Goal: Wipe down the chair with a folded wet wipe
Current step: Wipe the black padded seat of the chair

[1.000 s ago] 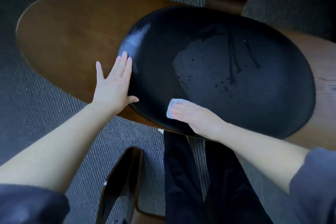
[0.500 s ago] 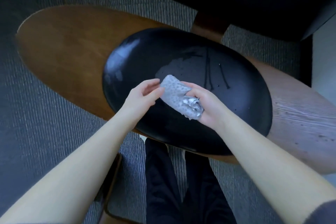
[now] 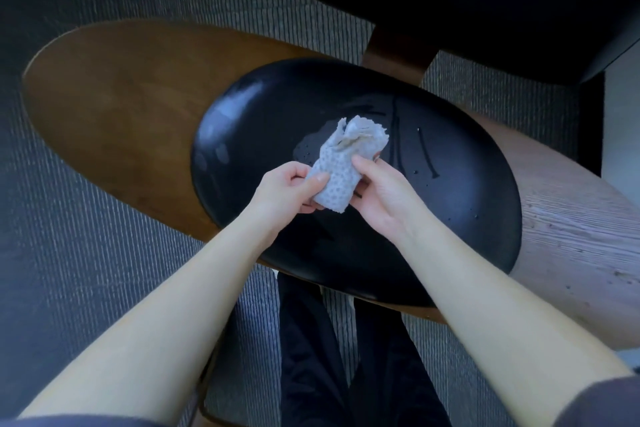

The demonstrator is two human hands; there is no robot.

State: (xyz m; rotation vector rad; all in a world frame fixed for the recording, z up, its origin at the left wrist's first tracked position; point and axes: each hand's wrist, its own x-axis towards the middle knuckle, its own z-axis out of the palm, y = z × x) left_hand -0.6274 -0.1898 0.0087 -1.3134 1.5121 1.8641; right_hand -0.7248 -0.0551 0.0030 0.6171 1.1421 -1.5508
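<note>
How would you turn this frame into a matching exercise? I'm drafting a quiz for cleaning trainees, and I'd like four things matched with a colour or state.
Things
1. wet wipe
2. seat pad
3. wooden shell
4. carpet

Descriptions
a. brown, showing on both sides of the pad
b. pale and patterned, gripped by the left hand and the right hand
c. grey and ribbed, under the chair
d. black and glossy, with wet streaks

Pairs: 1-b, 2-d, 3-a, 4-c
</note>
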